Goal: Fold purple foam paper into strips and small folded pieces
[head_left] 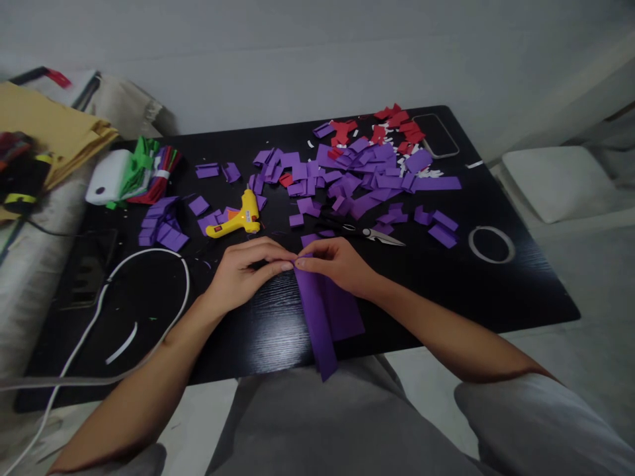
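Observation:
A folded purple paper sheet (325, 314) lies on the black table (496, 291) and hangs over its near edge. My left hand (245, 271) and my right hand (335, 263) meet at the sheet's far end, fingertips pinched together on its top edge. Just beyond my hands lie a yellow glue gun (238, 217) and a pair of scissors (370, 233).
Several cut purple paper pieces (347, 178) and red pieces (391, 125) cover the table's far half. A white cable (143, 311) loops at the left. A phone (436, 135), a tape ring (491, 243), a white device (106, 175) and coloured paper rolls (153, 172) also lie there.

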`<state>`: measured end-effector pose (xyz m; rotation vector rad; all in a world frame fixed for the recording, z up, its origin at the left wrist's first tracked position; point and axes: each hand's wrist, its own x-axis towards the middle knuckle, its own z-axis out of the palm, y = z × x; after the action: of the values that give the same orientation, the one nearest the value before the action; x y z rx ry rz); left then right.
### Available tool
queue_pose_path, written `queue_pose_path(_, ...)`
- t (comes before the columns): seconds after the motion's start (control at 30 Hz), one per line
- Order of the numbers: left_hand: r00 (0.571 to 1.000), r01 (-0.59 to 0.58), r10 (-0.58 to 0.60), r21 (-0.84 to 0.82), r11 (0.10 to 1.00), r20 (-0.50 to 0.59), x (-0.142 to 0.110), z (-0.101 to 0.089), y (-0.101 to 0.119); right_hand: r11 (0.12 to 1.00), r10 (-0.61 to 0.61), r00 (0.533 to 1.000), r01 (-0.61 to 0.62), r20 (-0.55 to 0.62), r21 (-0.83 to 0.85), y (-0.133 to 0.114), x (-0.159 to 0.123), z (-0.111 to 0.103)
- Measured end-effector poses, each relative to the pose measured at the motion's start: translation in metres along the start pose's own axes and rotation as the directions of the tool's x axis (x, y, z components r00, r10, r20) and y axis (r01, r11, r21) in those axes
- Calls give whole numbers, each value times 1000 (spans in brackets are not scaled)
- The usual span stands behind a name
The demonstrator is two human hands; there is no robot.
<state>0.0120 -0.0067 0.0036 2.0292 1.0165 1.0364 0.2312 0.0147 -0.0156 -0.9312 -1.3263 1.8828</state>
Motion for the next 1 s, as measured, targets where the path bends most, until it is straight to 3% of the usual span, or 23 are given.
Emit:
queue_pose_path(0.17, 998, 68, -68, -31, 997, -16, 0, 0, -2, 1000, -7, 1000, 7, 22, -12, -1, 1, -1)
queue_pose_path(0.53, 995, 98, -100, -56, 994, -21, 2, 2, -2, 1000, -2, 1000, 2, -15, -15, 0, 0, 2)
queue_pose_path(0.7, 973, 220, -226, -100, 970, -55, 0, 7, 0, 1000, -18, 997, 17, -71, -16, 0, 2, 1)
queue_pose_path(0.83, 952, 301, -304, -94, 949, -19, -3, 14, 1, 999, -26, 996, 22, -89, -44, 0, 1, 1)
queue_pose_path(1.0, 950, 311, -310, -92, 946, 21, -5, 16, -3, 999, -18, 997, 15, -74, -37, 2, 1, 3)
